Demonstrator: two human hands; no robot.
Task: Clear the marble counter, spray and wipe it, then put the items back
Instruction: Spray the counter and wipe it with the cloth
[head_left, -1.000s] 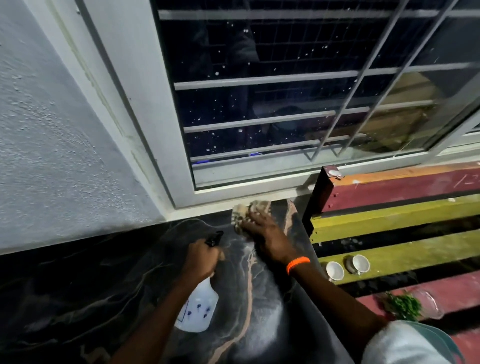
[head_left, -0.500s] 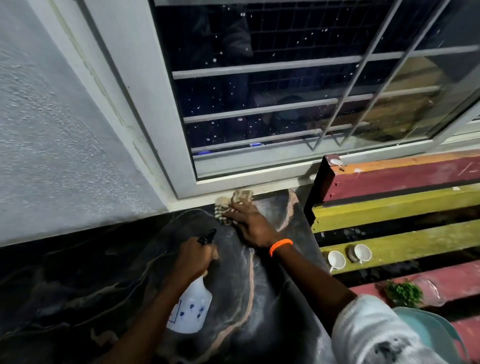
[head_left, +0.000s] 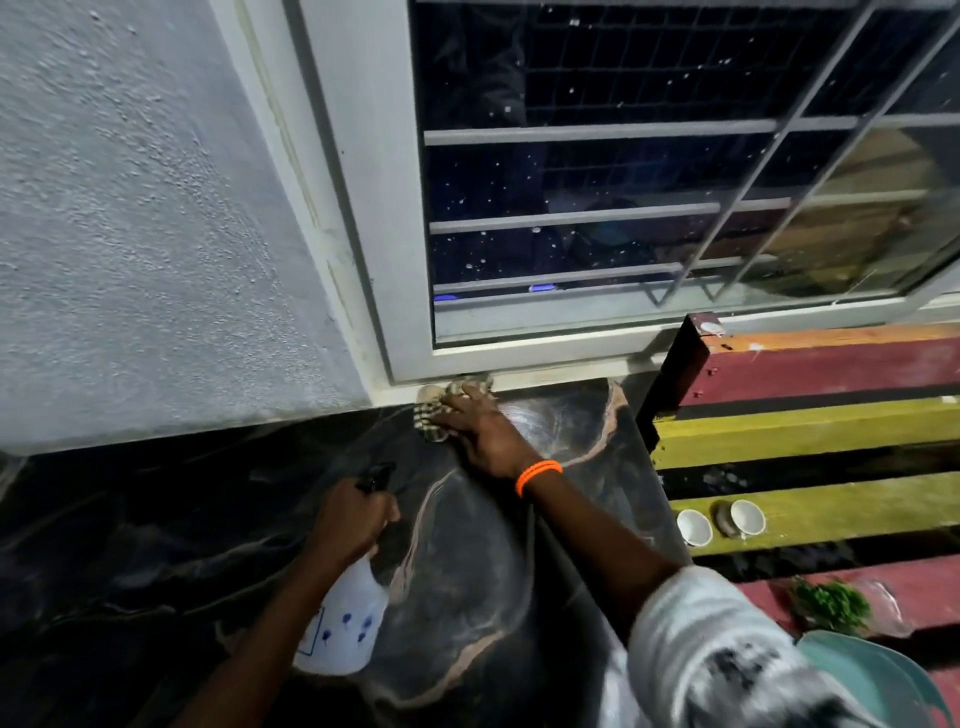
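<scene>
Fingers (head_left: 358, 512) round bottle (head_left: 345, 621), nozzle up-right

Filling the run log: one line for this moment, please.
phase: wiping | right hand: pressing cloth on marble counter by window frame | left hand: holding spray bottle

surface (head_left: 208, 545): black with pale pink-brown wavy lines | cloth (head_left: 436, 410) at the surface's back edge: tan and dark checks | spray bottle (head_left: 345, 618): white with blue dots, black top | wristband (head_left: 537, 475): bright orange | bench slats (head_left: 810, 441): red, yellow, orange stripes | two small cups (head_left: 719, 522): white | wall (head_left: 130, 234): grey, bumpy
</scene>
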